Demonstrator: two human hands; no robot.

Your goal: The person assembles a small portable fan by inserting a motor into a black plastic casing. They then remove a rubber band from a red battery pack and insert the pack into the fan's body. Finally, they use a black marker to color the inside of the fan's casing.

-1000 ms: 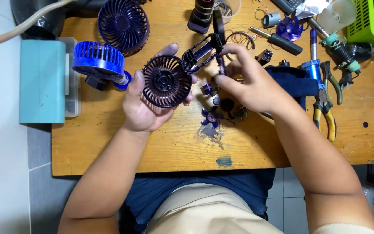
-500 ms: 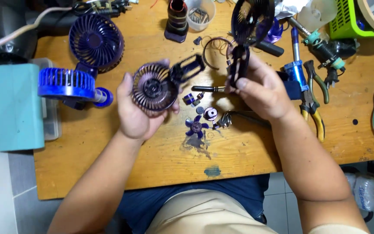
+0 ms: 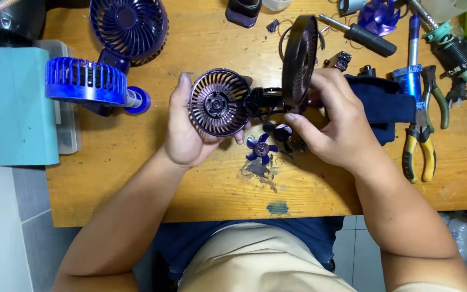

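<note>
Head view: left hand [image 3: 190,132] cups the dark fan rear housing [image 3: 218,103] motor-side up over the tabletop [image 3: 136,178] middle, right hand [image 3: 336,127] pinches the front grille [image 3: 299,62] edge-on, seemingly lining it up.

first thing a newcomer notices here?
Dead centre over the wooden table, the left hand cradles a dark ribbed fan housing, while the right hand holds a round black grille on edge beside it. A small blue fan blade lies on the table just below, and two blue fans sit at upper left.
</note>
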